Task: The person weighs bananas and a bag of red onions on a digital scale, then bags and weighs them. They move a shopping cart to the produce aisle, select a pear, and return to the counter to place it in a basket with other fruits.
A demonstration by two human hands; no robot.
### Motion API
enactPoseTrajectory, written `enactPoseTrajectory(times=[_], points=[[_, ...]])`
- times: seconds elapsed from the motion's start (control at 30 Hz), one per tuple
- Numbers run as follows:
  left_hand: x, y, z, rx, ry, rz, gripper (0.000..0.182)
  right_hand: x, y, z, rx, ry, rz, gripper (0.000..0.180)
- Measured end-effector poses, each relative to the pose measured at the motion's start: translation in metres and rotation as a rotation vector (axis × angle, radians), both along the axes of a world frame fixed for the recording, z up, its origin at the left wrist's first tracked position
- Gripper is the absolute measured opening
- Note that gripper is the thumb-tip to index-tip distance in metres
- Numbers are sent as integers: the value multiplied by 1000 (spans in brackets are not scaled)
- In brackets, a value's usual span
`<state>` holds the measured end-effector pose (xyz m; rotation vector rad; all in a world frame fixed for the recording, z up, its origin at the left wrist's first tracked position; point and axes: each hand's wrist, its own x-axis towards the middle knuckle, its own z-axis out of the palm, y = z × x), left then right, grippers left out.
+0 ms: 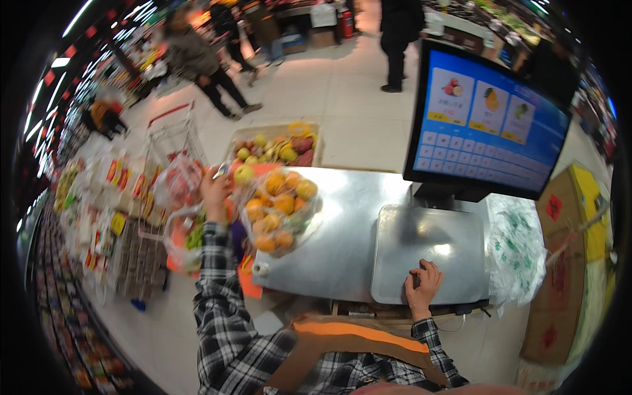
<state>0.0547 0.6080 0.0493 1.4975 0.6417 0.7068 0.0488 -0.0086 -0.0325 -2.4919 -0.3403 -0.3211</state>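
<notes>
My left hand [216,190] reaches over the far left end of the steel counter [340,232], its fingers bent around a small pale item at the fingertips. Whether it grips that item is unclear. Just left of it hangs a clear plastic bag of reddish produce [178,183]. A bag of oranges [284,203] lies on the counter to its right, and a yellow-green fruit [244,174] sits beyond. My right hand [424,286] hovers over or rests on the front of the metal scale platform [429,247], fingers loosely curled and apart, holding nothing.
A touchscreen monitor [489,118] stands behind the scale. Plastic bags [516,249] and a cardboard box [558,266] are at the right. Beyond the counter is a crate of mixed fruit [318,143]. A shopping cart [173,128] and bagged greens [195,237] stand left. Several people are farther off.
</notes>
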Motion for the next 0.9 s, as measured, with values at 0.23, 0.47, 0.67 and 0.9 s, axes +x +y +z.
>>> enactPoseTrajectory(times=[0.23, 0.47, 0.67, 0.9], points=[[58, 99, 25, 86, 205, 28, 67, -5, 18, -3, -52, -54, -90, 28], [226, 75, 236, 541, -176, -633, 78, 0, 43, -11, -142, -176, -241, 29], [222, 129, 161, 400, 156, -561, 76, -3, 42, -12, -158, -126, -267, 29], [135, 212, -43, 845, 980, 59, 57, -5, 37, -13, -157, -33, -263, 27]])
